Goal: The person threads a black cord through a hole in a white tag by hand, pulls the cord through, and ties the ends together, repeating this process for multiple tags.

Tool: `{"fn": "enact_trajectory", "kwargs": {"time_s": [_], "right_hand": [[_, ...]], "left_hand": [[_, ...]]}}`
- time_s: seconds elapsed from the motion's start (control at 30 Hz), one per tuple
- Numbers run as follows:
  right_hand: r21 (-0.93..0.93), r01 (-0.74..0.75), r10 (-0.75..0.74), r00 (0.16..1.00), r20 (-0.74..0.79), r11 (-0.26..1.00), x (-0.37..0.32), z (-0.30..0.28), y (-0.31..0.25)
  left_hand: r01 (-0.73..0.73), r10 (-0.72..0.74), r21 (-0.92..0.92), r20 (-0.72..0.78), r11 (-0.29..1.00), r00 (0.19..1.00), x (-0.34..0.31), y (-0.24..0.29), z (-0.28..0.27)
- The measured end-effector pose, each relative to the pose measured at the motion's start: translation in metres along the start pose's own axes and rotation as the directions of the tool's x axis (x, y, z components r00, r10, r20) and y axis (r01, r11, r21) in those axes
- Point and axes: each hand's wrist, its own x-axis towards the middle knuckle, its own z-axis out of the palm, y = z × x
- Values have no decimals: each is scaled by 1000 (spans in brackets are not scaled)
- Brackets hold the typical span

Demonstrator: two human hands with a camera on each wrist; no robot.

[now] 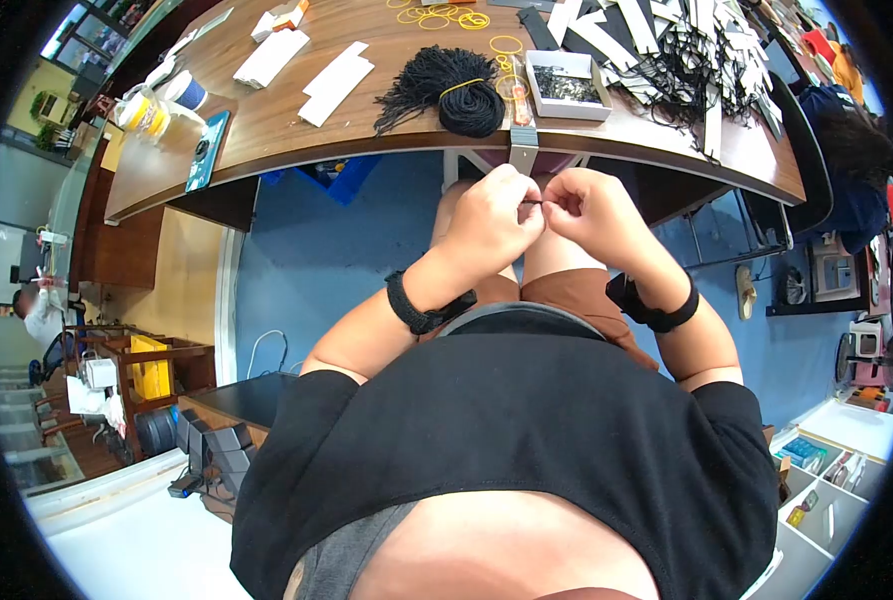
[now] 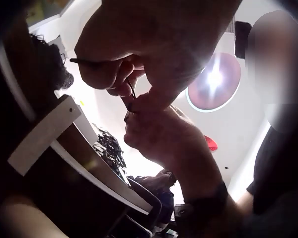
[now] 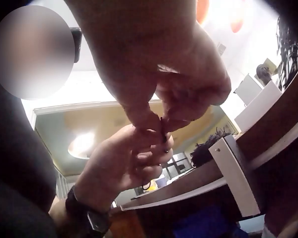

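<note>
In the head view my left hand (image 1: 491, 222) and right hand (image 1: 598, 212) meet above the lap, just in front of the table edge. Their fingertips pinch a thin black cord (image 1: 532, 202) stretched across the small gap between them. From the left wrist, one end of the cord (image 2: 79, 61) sticks out past the left hand (image 2: 139, 49), and another stretch runs down to the right hand (image 2: 159, 131). The right wrist view has the right fingertips (image 3: 161, 121) close above the curled left hand (image 3: 131, 156). Most of the cord is hidden by fingers.
A metal bracket (image 1: 523, 155) sticks out from the table edge just beyond the hands. On the table (image 1: 266, 120) lie a banded bundle of black cords (image 1: 471, 105), a white box (image 1: 569, 110) of small dark pieces, yellow rubber bands (image 1: 436, 16), white strips (image 1: 336, 82) and a phone (image 1: 206, 150).
</note>
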Motion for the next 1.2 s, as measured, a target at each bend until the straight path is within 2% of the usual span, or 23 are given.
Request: {"fn": "enact_trajectory", "kwargs": {"time_s": [0.07,0.1,0.17,0.2,0.3,0.37,0.53,0.67,0.73,0.8,0.83,0.87,0.9,0.93,1.0,1.07,1.1,1.17,1.2], "right_hand": [[257,-175,137,978,158,950,5,-4,10],[422,-340,234,930,283,840,6,-11,3],[637,-474,223,872,436,608,8,-11,17],[698,-531,215,843,493,481,8,-9,20],[740,-605,167,795,583,296,8,-8,22],[736,-627,146,777,612,254,7,-6,22],[743,-658,144,752,643,120,5,3,27],[689,-722,1,691,723,-65,2,14,35],[652,-739,15,660,751,-170,-2,19,31],[673,-681,-44,712,701,-288,-6,24,34],[826,-557,107,820,563,-81,-8,25,32],[899,-410,211,903,375,156,-9,24,29],[882,-252,259,953,155,399,-9,22,23],[794,-107,194,981,-13,598,-11,18,12],[657,-19,135,983,-126,754,-13,20,6],[506,-24,126,978,-168,862,-14,18,4],[421,-26,116,975,-190,907,-14,17,4],[363,19,68,972,-225,931,-14,15,3],[334,42,42,970,-240,941,-13,16,3]], "left_hand": [[-116,119,55,-65,992,991,-3,-4,3],[-118,119,26,-60,993,991,-4,-3,1],[-120,118,-29,-54,992,992,-4,-1,-7],[-65,62,-103,-33,993,998,-5,1,-10],[82,-83,-299,10,951,997,-7,3,-13],[142,-157,-405,-4,903,988,-9,-3,-7],[202,-230,-566,22,799,973,-11,-5,-3],[227,-247,-621,56,750,967,-9,-9,2],[256,-249,-651,106,714,963,-8,-10,4],[286,-265,-666,135,689,955,-9,-12,6],[300,-279,-666,141,683,950,-9,-13,7],[311,-292,-667,145,677,945,-8,-13,8],[314,-302,-665,138,678,943,-6,-13,8],[319,-314,-662,132,678,940,-5,-12,8],[332,-330,-661,133,673,935,-5,-10,8],[339,-330,-663,145,667,933,-3,-8,9],[331,-325,-698,146,635,934,-1,-8,11],[313,-321,-764,146,565,936,0,-7,13],[383,-348,-818,241,429,906,1,-7,12]]}}
